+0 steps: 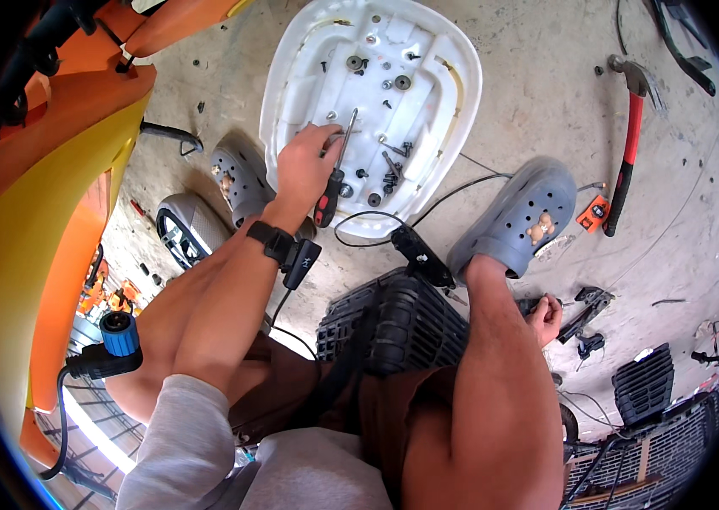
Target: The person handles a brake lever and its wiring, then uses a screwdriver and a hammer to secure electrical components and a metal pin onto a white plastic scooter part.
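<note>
My left hand (306,170) is closed over the left part of a white plastic tray (470,72), fingertips by a screwdriver (329,195) with a black-and-red handle and long shaft; what exactly they grip is unclear. Bolts, washers (403,82) and small screws lie scattered in the tray. My right hand (546,320), partly hidden behind my right leg, has curled fingers near a black part (529,306); I cannot make out what it holds.
Grey clogs (508,212) are on my feet. A red-handled hammer (631,136) lies right. Black slatted plastic (376,327) and a cable are between my legs. Orange-yellow panels (79,255) stand left; metal parts (589,306) lie at right.
</note>
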A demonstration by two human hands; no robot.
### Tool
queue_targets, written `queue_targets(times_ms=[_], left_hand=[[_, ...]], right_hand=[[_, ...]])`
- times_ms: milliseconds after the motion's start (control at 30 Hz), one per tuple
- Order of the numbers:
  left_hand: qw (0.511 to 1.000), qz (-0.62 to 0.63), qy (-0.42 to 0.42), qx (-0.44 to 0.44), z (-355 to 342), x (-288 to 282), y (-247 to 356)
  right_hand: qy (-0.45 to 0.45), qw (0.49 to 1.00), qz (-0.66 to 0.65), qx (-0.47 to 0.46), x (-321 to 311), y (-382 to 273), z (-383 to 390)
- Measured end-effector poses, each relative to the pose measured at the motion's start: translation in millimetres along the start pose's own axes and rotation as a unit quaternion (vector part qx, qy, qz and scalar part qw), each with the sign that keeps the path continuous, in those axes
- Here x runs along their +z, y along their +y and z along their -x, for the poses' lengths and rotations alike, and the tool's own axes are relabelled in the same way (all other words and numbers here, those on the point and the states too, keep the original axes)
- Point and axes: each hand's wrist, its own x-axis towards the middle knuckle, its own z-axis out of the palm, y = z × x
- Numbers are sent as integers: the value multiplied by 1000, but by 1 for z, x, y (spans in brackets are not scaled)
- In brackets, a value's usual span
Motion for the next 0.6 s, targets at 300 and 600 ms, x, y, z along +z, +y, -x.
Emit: queue_targets(times_ms=[300,600], left_hand=[[975,168,10,-147,19,-5,54],[864,294,76,-402,5,49,92]], right_hand=[[5,1000,12,8,1,-5,1],[-16,1000,-7,18,-3,-10,3]])
